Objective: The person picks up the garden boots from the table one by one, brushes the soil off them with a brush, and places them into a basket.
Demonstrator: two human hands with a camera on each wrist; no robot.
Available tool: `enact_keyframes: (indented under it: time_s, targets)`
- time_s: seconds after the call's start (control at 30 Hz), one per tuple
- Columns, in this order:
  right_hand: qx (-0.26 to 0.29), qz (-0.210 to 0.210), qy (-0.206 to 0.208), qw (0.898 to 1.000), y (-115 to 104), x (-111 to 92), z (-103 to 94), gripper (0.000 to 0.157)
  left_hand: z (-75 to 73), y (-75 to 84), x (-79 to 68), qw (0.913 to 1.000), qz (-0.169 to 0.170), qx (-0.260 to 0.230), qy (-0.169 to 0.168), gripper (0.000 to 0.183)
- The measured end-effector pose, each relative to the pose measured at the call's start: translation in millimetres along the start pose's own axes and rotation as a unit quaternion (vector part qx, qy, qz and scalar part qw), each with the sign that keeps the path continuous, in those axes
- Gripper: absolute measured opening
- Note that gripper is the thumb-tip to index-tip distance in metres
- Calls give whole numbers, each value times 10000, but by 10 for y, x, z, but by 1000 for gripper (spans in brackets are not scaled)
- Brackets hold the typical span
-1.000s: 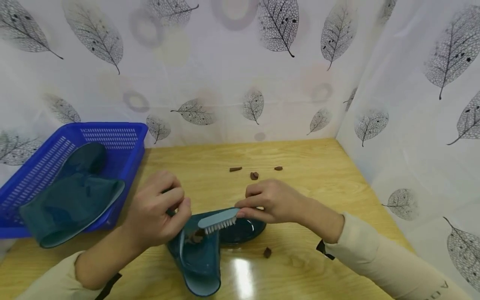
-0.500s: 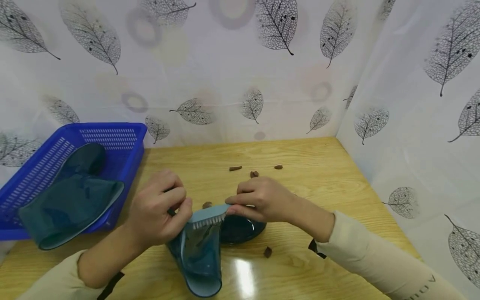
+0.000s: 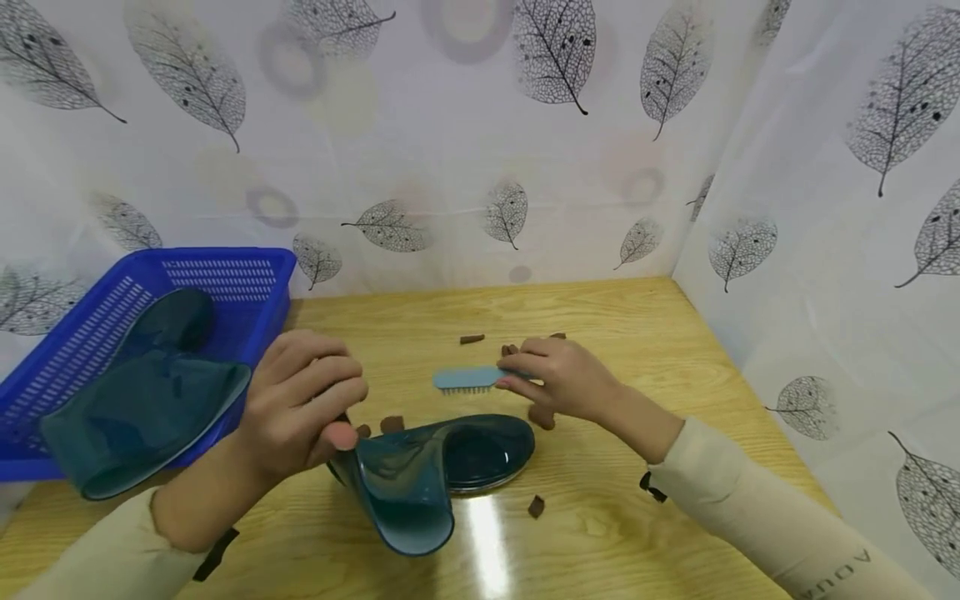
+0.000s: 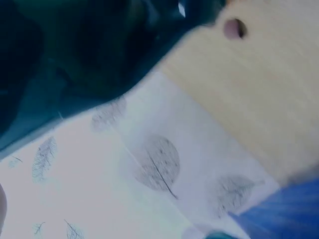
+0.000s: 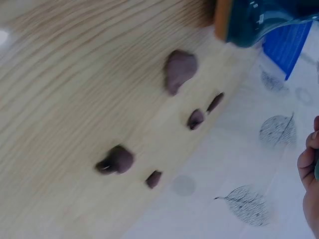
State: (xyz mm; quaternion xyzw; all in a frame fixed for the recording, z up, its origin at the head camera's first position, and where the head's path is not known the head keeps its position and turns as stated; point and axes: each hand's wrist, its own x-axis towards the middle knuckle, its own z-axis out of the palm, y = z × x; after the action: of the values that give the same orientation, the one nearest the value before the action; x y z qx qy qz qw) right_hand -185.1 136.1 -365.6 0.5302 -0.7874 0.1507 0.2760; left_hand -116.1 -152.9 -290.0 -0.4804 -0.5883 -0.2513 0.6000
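A dark teal rubber boot (image 3: 405,462) lies on the table in the head view, its foot to the right and its open shaft facing the near edge. My left hand (image 3: 303,408) grips the shaft's upper left edge. Dark glossy teal material fills the upper left of the left wrist view. Beyond the boot's foot, my right hand (image 3: 558,379) pinches the handle end of a light blue brush (image 3: 465,379), bristles down. Brown lumps (image 3: 392,425) lie just behind the shaft. Another brown lump (image 3: 543,417) is below the right hand.
A blue basket (image 3: 270,308) at the left holds a second teal boot (image 3: 142,387), its shaft hanging over the near rim. Further brown pieces (image 3: 472,339) lie towards the back, and one small brown piece (image 3: 536,506) sits right of the boot. Leaf-patterned sheeting (image 3: 450,142) surrounds the table.
The brush has moved off the boot's shaft to the right and back. The brown patch on the shaft is gone, and lumps now show behind it. My left hand has tilted the boot.
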Motion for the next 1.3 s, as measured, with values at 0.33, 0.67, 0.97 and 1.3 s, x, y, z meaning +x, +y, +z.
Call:
enact_keyframes:
  time_s: [0.33,0.67,0.97,1.3]
  targets:
    - [-443,1153,45,9923,300,-431,7,47,-87,-154,-62,9955,196,777,-514,58]
    - [-1092,2463,-211,9628,477,-892,-23,42,-257,-243,-60,9471,-820,1569,-2679,86]
    - [-1134,3721,-584,9194,548,-1201,-70,34,-346,-303,-90,8960,-1233,1501,-3994,95]
    - [-1267,3763,-852,9139,581,-1364,-63,31,-258,-309,-88,9790,-620,716,-1805,56]
